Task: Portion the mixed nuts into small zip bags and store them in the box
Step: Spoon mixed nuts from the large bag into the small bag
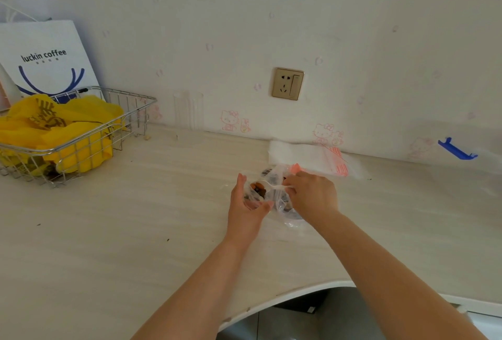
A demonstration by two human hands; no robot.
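The whole thing turned on the spoon (273, 186) and the mouth of the small zip bag (254, 194). The left hand (248, 205) held that bag upright just off the surface (135, 231), fingers and thumb curled round it, with the opening facing up and toward the right. The right hand (312, 194) pinched the white plastic spoon by its handle, its long axis running roughly sideways, so the bowl pointed left straight at the bag. The spoon's bowl was already at the bag's mouth with a load of mixed nuts (258, 187) on it, brown and dark bits, hard to tell which kinds.

So both grips were closed: left one round the bag, right one on the spoon handle. Neither was slack as far as I could see.

The big supply bag (285, 203) of nuts lay crumpled on the surface right under and behind the right hand, touching the small bag or near enough. A stack of spare zip bags (320, 157) with red strips sat behind it against the wall. Couldn't make out the storage box for sure; there was something clear with a blue clip (457, 149) far right, too faint to call.

My guess: the next bit needed a tilt of the spoon, and a spill past the rim looked like the risk.
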